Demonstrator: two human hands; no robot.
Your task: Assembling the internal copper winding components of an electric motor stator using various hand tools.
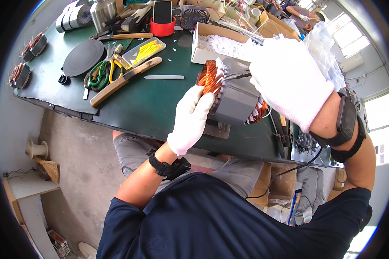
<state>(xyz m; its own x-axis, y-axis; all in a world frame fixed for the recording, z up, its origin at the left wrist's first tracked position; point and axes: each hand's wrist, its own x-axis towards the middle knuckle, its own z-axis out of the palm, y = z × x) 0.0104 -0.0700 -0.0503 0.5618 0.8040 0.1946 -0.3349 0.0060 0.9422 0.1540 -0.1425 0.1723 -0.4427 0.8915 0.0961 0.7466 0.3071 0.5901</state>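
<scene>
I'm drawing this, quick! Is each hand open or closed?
White-gloved left hand: closed on the orange copper-wire coil.
White-gloved right hand: closed, holding a slim dark pointed tool.

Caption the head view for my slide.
Left hand touching copper windings of a grey stator, right hand holding a dark tool, green workbench below.

A rectangular black-screened phone (pixel 162 11) stands in a round red plastic holder (pixel 163 29), right of a silvery metal bottle (pixel 104 15)

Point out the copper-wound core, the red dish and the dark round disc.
Copper-wound core (pixel 233 98): head view, on its grey body.
Red dish (pixel 163 29): head view, on its outer wall.
Dark round disc (pixel 84 58): head view, middle of its flat face.
</scene>
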